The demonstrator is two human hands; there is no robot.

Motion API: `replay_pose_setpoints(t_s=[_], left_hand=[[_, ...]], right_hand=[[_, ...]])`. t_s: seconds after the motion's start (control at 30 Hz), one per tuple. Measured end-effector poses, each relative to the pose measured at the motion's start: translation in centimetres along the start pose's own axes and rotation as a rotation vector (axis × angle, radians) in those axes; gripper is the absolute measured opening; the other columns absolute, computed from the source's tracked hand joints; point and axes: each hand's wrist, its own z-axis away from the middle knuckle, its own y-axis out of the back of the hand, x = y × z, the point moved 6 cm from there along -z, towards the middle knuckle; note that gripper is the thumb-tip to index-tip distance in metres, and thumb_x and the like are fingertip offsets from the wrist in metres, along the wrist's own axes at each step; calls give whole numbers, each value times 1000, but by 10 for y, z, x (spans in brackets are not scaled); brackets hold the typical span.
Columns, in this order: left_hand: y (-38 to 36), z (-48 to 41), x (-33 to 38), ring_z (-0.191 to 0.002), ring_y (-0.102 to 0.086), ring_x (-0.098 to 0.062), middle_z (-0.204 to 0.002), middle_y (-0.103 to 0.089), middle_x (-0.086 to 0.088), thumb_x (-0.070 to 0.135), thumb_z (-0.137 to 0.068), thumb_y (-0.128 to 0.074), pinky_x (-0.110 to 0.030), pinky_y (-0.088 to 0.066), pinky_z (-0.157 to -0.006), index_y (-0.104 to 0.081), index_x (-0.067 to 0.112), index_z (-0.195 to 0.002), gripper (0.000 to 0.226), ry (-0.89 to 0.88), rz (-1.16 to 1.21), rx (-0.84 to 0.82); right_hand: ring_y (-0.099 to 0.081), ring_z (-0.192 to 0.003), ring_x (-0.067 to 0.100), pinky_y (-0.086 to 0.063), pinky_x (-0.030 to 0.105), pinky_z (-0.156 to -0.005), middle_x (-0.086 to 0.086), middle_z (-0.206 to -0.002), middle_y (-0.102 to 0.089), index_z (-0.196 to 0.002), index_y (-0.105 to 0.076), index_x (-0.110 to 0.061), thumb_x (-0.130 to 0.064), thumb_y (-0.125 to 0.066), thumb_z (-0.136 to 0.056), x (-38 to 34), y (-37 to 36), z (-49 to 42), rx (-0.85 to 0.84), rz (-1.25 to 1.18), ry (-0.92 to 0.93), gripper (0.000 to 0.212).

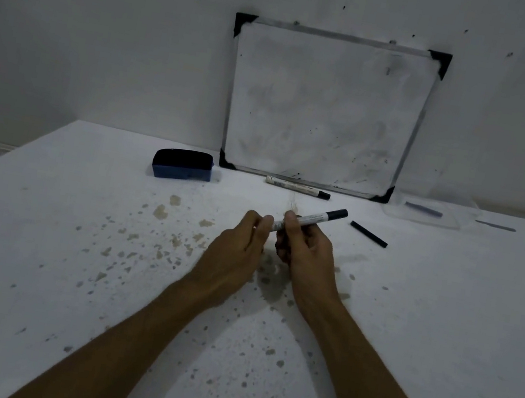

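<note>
A white marker with a black cap (317,217) is held above the middle of the table, cap end pointing up and right. My right hand (306,248) grips its barrel with curled fingers. My left hand (240,240) pinches the marker's near end with fingertips. A small whiteboard (324,112) with black corners leans against the wall behind. A second white marker (296,187) lies at the whiteboard's foot. A loose black cap or stick (368,234) lies on the table right of my hands.
A blue eraser with a black pad (183,164) sits left of the whiteboard. A clear plastic tray (426,210) holding a dark pen stands at the back right. The white table (74,236) is speckled with stains.
</note>
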Motion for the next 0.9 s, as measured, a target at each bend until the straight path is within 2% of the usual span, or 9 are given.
replay_pose_setpoints(t_s=[0.07,0.2,0.33,0.37,0.43,0.57,0.63,0.8,0.9], left_hand=[[0,3,4,-43,-44,-7,-58,-49,7,60,-102,-23,-20,-36,-42,-46,27,-100,40,-131,-152,9],[-3,1,8,-46,-40,-8,-59,-46,7,49,-107,-22,-29,-39,-46,-45,24,-89,38,-178,-255,30],[-12,-8,-2,-39,-33,-6,-51,-39,11,50,-109,-31,-26,-31,-42,-43,23,-71,48,222,393,-97],[-11,-9,-2,-39,-32,-7,-49,-38,12,51,-109,-31,-25,-30,-42,-42,24,-68,50,249,442,-120],[-8,-6,-2,-42,-36,-7,-51,-41,12,55,-107,-31,-27,-34,-44,-45,26,-70,49,170,355,-110],[-8,6,0,-44,-43,-4,-58,-51,8,62,-102,-31,-26,-38,-43,-46,30,-96,35,-95,-55,-36],[-4,5,4,-44,-46,-7,-58,-51,8,58,-104,-32,-24,-37,-42,-45,28,-100,33,-161,-121,7],[-5,5,8,-47,-39,-7,-60,-47,4,55,-105,-28,-24,-35,-44,-46,28,-89,36,-169,-75,-7],[-8,2,6,-49,-40,-8,-59,-47,7,54,-107,-30,-27,-37,-47,-48,31,-74,44,13,165,-36]], right_hand=[[-45,-50,5,-41,17,-48,-8,-59,-55,-95,-66,1,-43,-59,-101,5,1,1,6,17,-30,45],[-45,-51,5,-40,19,-49,-9,-60,-54,-90,-62,-12,-45,-57,-102,6,-1,1,-34,29,-44,35],[-50,-63,7,-45,20,-59,-5,-71,-59,-95,-64,-12,-40,-58,-102,-1,1,-2,-67,-16,34,30],[-51,-65,7,-47,20,-60,-4,-73,-60,-97,-65,-11,-41,-59,-101,-2,1,-2,-72,-8,43,31],[-52,-65,7,-47,19,-62,-4,-73,-61,-98,-69,-12,-45,-60,-100,-2,2,-3,-79,17,34,34],[-67,-79,12,-56,23,-74,3,-86,-74,-105,-75,-18,-49,-65,-95,0,3,-2,-123,10,-23,35],[-63,-74,11,-54,22,-71,1,-78,-70,-104,-74,-13,-47,-67,-95,1,4,-1,-132,-23,-40,37],[-60,-69,14,-55,24,-69,2,-76,-66,-100,-73,-7,-49,-71,-88,-1,4,0,-138,-105,-65,44],[-59,-70,14,-54,24,-68,2,-75,-65,-103,-72,-2,-44,-68,-93,0,9,-2,-56,-111,-54,43]])
